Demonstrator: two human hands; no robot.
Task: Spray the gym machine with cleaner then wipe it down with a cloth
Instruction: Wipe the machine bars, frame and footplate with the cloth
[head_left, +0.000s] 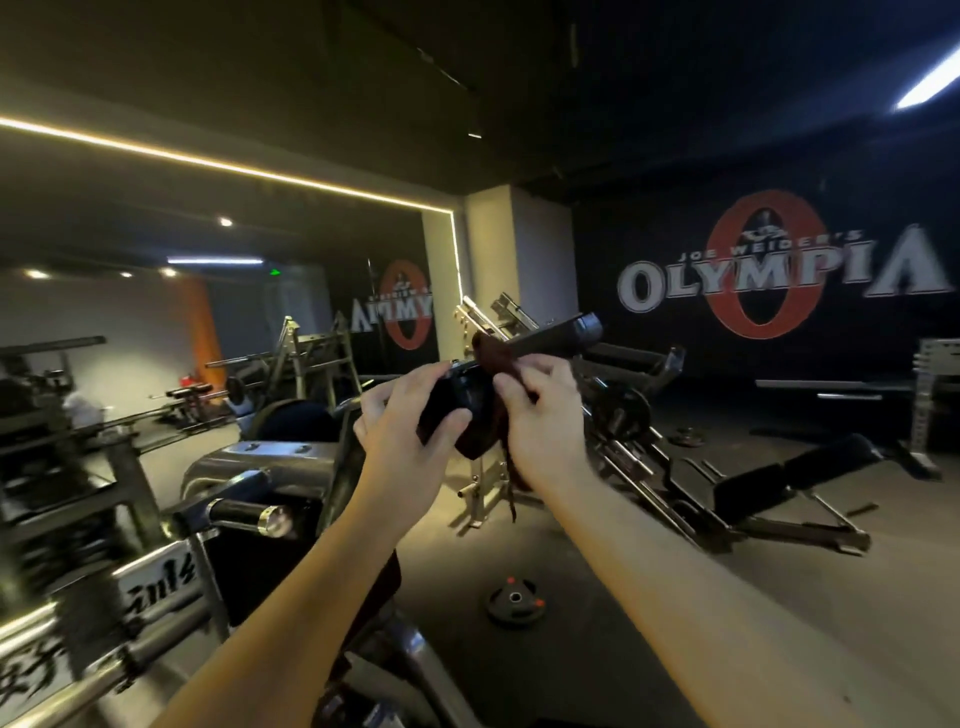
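A dark maroon cloth (493, 353) is wrapped around the black handle grip (558, 336) of the gym machine, near the middle of the view. My right hand (540, 415) grips the cloth from the right, and a loose end of it hangs down below that hand. My left hand (410, 421) holds the dark lower part of the handle (457, 400), thumb underneath and fingers over the top. The machine's chrome frame (249, 462) with a second black grip (244, 512) stands below left. No spray bottle is visible.
A weight plate (516, 603) lies on the floor under my arms. An adjustable bench (810, 467) and a plate-loaded machine (628, 410) stand to the right. A mirror wall (208, 291) with racks fills the left. A wall with an Olympia logo (769, 270) is behind.
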